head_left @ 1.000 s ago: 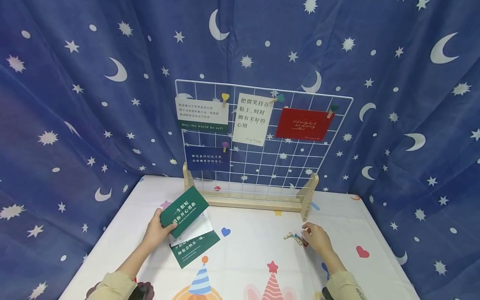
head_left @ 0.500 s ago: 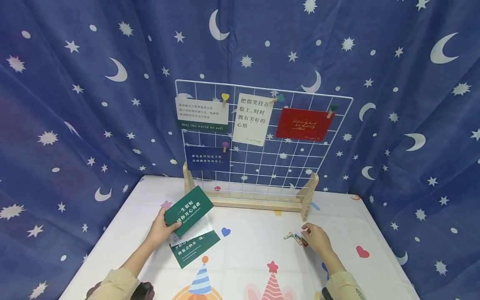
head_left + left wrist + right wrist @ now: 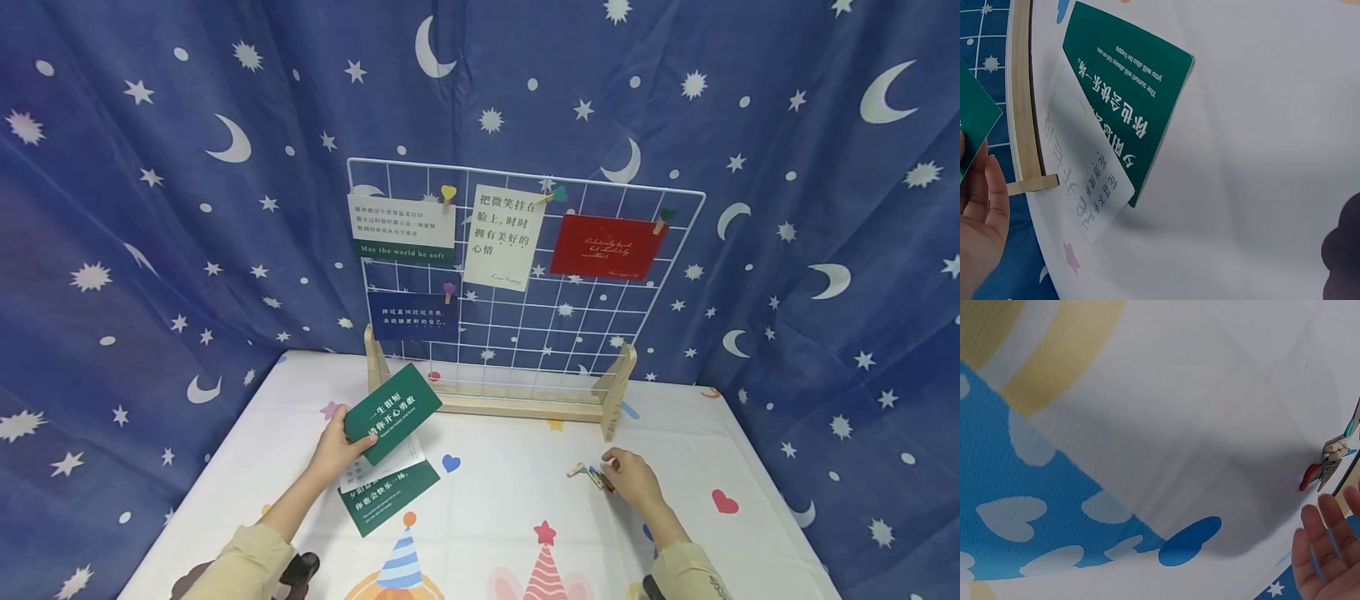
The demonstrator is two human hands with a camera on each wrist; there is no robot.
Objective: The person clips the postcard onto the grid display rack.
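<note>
My left hand (image 3: 335, 452) pinches a green card (image 3: 395, 410) with white lettering, thumb on its front, raised and tilted over the table. Below it lie a white card (image 3: 393, 462) with grey print and a second green card (image 3: 390, 500), partly overlapped. In the left wrist view the fingers sit behind the held card's edge. My right hand (image 3: 633, 477) stays close beside a small pile of wooden clothespins (image 3: 588, 472). The right wrist view shows its fingers (image 3: 1329, 531) loosely bent near a red-topped clothespin (image 3: 1319, 474); the thumb is out of sight there.
Behind the hands stands a white wire grid (image 3: 570, 333) on a wooden base (image 3: 517, 407). Clothespins hold a white-and-green card (image 3: 401, 225), a cream card (image 3: 502, 237), a red card (image 3: 607, 247) and a navy card (image 3: 414, 317) on it. A starry blue curtain (image 3: 247, 208) surrounds the table.
My left hand has moved to the right and slightly forward with the green card, uncovering more of the white card beneath. The right hand has stayed by the clothespins.
</note>
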